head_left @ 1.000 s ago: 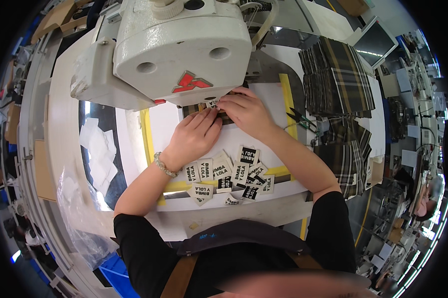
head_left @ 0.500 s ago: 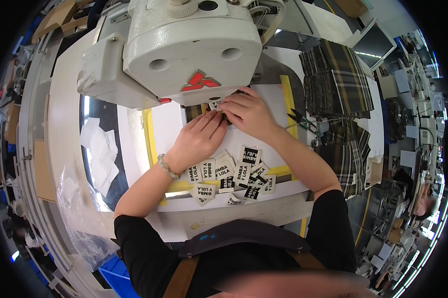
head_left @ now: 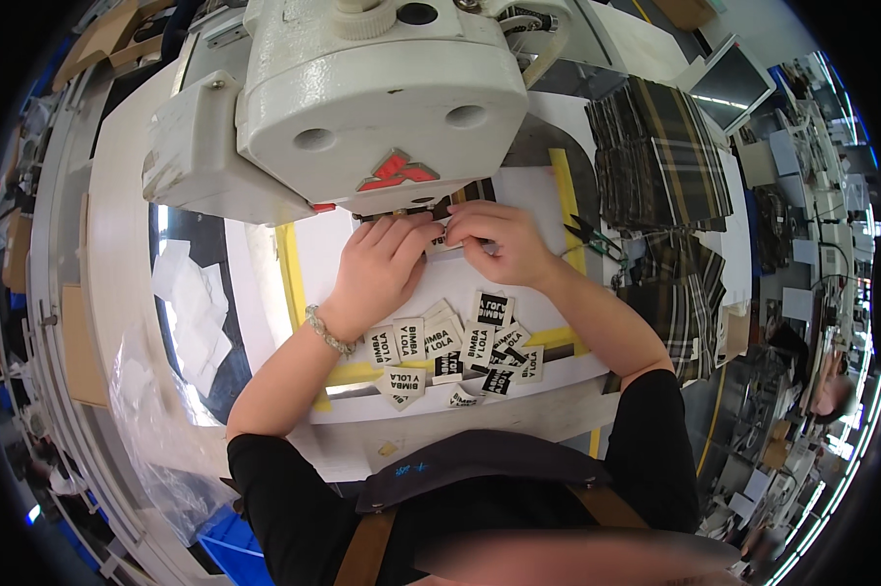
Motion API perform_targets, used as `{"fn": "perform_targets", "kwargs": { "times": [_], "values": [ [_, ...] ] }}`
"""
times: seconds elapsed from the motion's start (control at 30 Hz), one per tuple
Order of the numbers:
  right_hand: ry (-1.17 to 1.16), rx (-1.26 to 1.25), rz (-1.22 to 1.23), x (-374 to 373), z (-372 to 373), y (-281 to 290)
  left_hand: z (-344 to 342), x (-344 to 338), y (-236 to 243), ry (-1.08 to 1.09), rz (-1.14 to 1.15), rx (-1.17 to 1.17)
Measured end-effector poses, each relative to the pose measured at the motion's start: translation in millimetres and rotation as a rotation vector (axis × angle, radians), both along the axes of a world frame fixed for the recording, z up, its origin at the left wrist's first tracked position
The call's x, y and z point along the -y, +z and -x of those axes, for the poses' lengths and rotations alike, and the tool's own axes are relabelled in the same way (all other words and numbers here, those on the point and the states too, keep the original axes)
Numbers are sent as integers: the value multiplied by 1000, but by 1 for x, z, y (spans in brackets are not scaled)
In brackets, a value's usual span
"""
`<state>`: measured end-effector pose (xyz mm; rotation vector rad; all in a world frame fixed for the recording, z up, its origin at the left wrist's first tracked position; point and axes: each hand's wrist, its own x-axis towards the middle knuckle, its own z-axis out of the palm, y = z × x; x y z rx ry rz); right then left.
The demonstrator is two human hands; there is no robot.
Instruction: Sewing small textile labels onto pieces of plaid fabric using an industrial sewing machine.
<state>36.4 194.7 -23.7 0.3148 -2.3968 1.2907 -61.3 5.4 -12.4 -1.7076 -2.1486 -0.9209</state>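
A white sewing machine with a red emblem overhangs the work. Beneath its front, plaid fabric partly shows, with a small white label near my fingers. My right hand is closed, its curled fingers pinching the label. My left hand has bent fingers pressed together just left of the label; what is under their tips is hidden. A loose heap of black-and-white printed labels lies below my hands on a white board edged with yellow tape.
Stacked plaid panels and dark-bladed snips lie to the right. White scraps, clear plastic and a blue crate are at left. A screen stands behind the stacks; co-workers appear at the far right.
Both hands have moved down toward me, the right one also rightward, bringing the label along. More plaid fabric shows above my right fingers. The machine head appears shifted rightward in view.
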Motion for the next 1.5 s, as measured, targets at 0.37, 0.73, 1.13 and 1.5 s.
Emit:
{"fn": "perform_targets", "kwargs": {
  "times": [0.37, 0.73, 1.13, 1.5],
  "values": [
    [75, -29, 12, 1, 0, 5, 10, -1, -5, -72, -12, 246],
    [81, -303, -306, 9, -8, 1, 3, 2, 2, -80, -48, 251],
    [-46, -38, 286, 39, -14, 11, -10, 11, 1, -123, -321, 492],
    [56, 259, 525, 30, -9, 13, 0, 10, 4, -151, -195, 642]
  ]
}}
